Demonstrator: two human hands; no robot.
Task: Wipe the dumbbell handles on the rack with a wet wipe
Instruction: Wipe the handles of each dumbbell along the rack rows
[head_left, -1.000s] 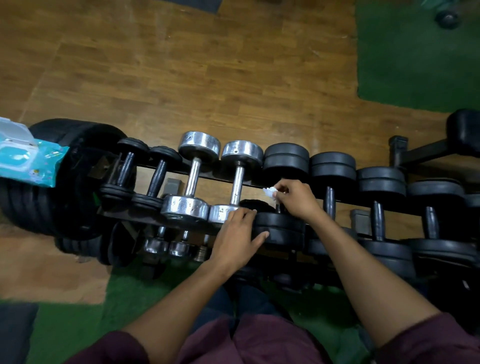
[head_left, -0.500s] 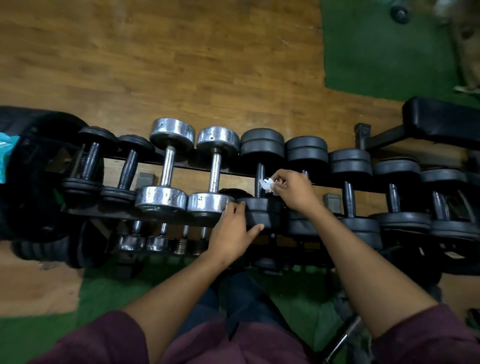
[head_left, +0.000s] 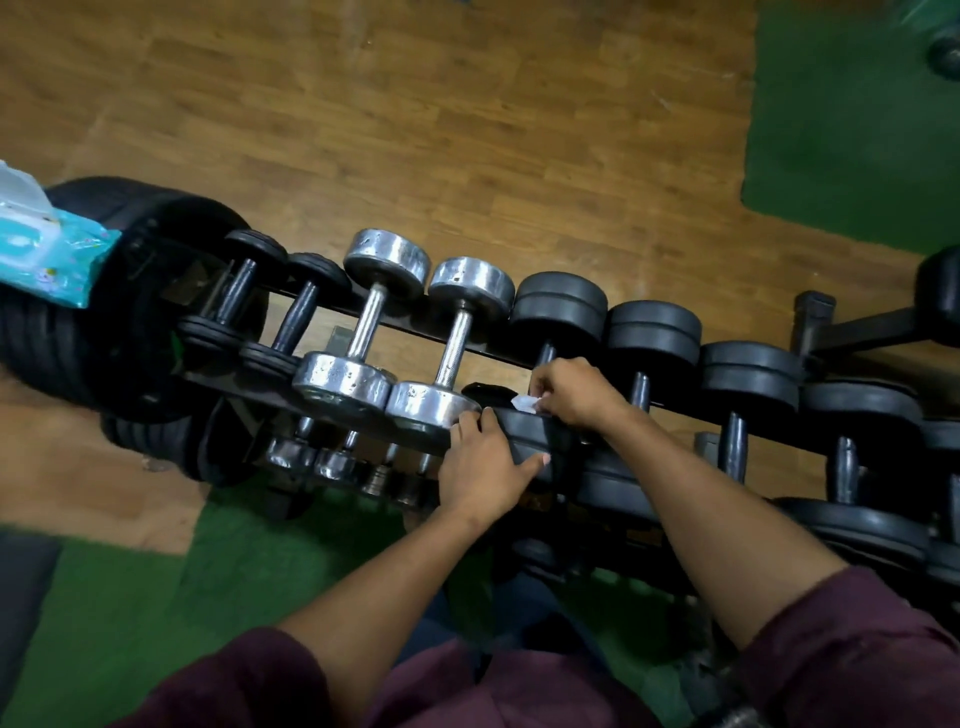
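A black rack (head_left: 332, 309) carries a row of dumbbells, two chrome ones (head_left: 363, 332) and several black ones. My right hand (head_left: 574, 392) grips a white wet wipe (head_left: 525, 403) wrapped round the handle of a black dumbbell (head_left: 558, 306); most of that handle is hidden under the hand. My left hand (head_left: 485, 470) rests on the near weight (head_left: 524, 441) of the same dumbbell, thumb spread along its edge, fingers against the neighbouring chrome weight.
A blue pack of wet wipes (head_left: 47, 252) lies on a stack of black weight plates (head_left: 104, 312) at the left. Smaller dumbbells (head_left: 311, 457) sit on a lower shelf. A bench frame (head_left: 872, 322) stands at the right. Wooden floor and green mats surround the rack.
My right hand has slid the wipe toward the near end of the black dumbbell's handle. My left hand stays on the near weight. The camera view has swung back left.
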